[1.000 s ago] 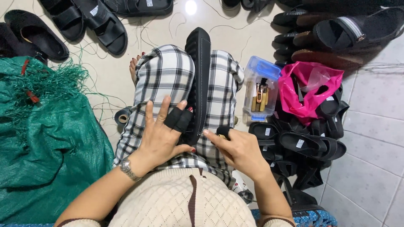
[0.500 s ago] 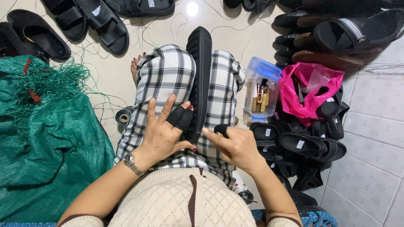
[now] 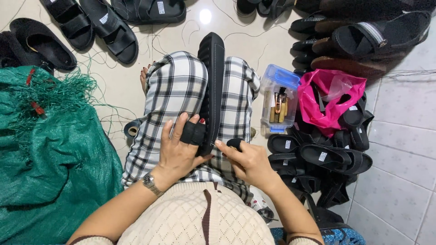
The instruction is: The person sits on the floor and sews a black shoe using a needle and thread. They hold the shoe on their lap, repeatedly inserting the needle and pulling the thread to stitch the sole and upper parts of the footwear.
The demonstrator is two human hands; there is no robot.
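Black ribbed-sole sandal [image 3: 212, 86] on lap; left hand [image 3: 178, 152], right hand [image 3: 247, 161] pinch straps.

Floor: pale glossy tiles [image 3: 399, 149] with thin grout lines, seen from above.
Light: one bright glare spot [image 3: 205, 16] on the tiles near the top edge.
Left side: a heap of green netting [image 3: 50, 154] with frayed threads.
Right side: a pile of black sandals [image 3: 327, 156], a pink plastic bag [image 3: 334, 97], a clear box with a blue lid [image 3: 278, 104].
Top: more black sandals [image 3: 109, 27] in a row.
Loose threads [image 3: 109, 115]: scattered over the tiles.
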